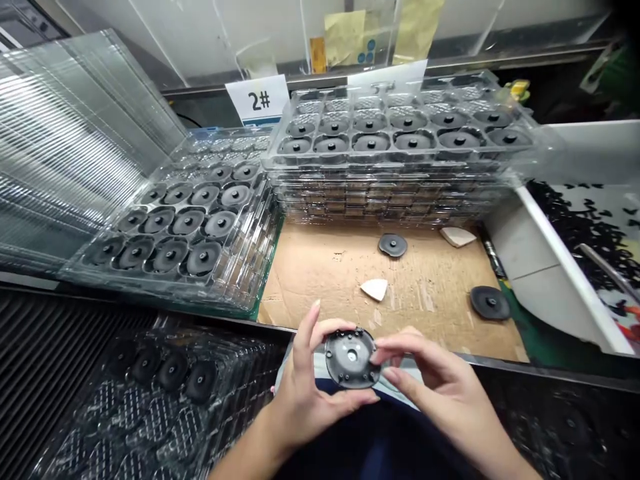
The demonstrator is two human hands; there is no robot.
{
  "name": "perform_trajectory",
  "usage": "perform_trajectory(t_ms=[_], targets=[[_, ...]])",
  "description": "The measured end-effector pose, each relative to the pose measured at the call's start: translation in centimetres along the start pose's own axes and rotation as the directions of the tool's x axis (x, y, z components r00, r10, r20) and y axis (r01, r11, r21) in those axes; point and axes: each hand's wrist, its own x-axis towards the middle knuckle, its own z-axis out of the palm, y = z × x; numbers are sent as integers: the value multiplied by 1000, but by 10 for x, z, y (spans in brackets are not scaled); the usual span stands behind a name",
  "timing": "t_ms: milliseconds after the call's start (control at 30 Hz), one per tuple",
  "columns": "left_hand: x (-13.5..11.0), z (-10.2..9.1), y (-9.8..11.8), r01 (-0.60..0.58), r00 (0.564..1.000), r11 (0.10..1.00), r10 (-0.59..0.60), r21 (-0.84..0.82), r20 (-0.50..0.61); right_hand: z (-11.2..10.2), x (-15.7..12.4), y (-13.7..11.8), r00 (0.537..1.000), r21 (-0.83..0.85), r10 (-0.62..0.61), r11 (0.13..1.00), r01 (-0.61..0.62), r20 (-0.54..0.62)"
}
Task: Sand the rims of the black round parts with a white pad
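I hold a round black plastic disc [350, 359] with a pale centre hole in front of me, near the table's front edge. My left hand [306, 387] grips its left rim between thumb and fingers. The fingers of my right hand [435, 387] pinch its right rim. Two more black discs [393, 245] [490, 303] lie loose on the cardboard sheet [320, 273] beyond my hands.
A clear tray of black discs [175, 230] sits at left, a tall stack of filled trays [400, 153] at the back. Empty clear trays [65, 140] lean at far left. Two white scraps [375, 288] [457, 236] lie on the cardboard. A white bin of small black parts [585, 227] stands at right. Another tray [165, 380] lies low at left.
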Motion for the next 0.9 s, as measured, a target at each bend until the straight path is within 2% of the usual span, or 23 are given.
perform_trajectory(t_ms=[100, 167, 233, 300, 367, 433, 500, 533, 600, 633, 733, 800, 900], targets=[[6, -2, -5, 56, 998, 998, -55, -39, 19, 1, 16, 1, 992, 28, 1, 1000, -5, 130], [9, -4, -8, 133, 991, 989, -131, -71, 36, 3, 25, 10, 984, 121, 102, 985, -120, 146], [14, -7, -12, 231, 973, 967, -226, -110, 56, 4, 33, 21, 956, 304, 254, 908, -287, 144], [20, -11, -15, 314, 948, 938, -302, -145, 102, 6, 40, 31, 927, 453, 335, 809, -374, 167], [28, -19, -17, 368, 927, 916, -348, -160, 137, 7, 49, 37, 929, 489, 319, 789, -371, 188], [40, -32, -14, 391, 919, 909, -378, -145, 112, 4, 60, 39, 938, 472, 274, 812, -343, 211], [59, -50, -4, 368, 929, 929, -365, -47, 62, -4, 74, 42, 976, 302, 159, 932, -198, 148], [72, -60, 4, 311, 949, 949, -313, 40, 31, -10, 82, 45, 992, 162, 75, 983, -91, 103], [104, -80, 24, 182, 983, 951, -180, 251, -33, -25, 102, 57, 996, -117, -83, 989, 86, 33], [124, -89, 34, 144, 990, 915, -134, 376, -54, -32, 113, 65, 992, -201, -129, 971, 128, 10], [197, -102, 62, -26, 995, 805, 75, 592, -59, -48, 141, 92, 985, -248, -173, 955, 162, -24], [254, -96, 75, -95, 992, 785, 128, 612, -10, -51, 152, 106, 974, -265, -226, 939, 218, 3], [344, -65, 82, -165, 986, 769, 150, 618, 76, -47, 155, 119, 947, -277, -310, 906, 320, 80]])
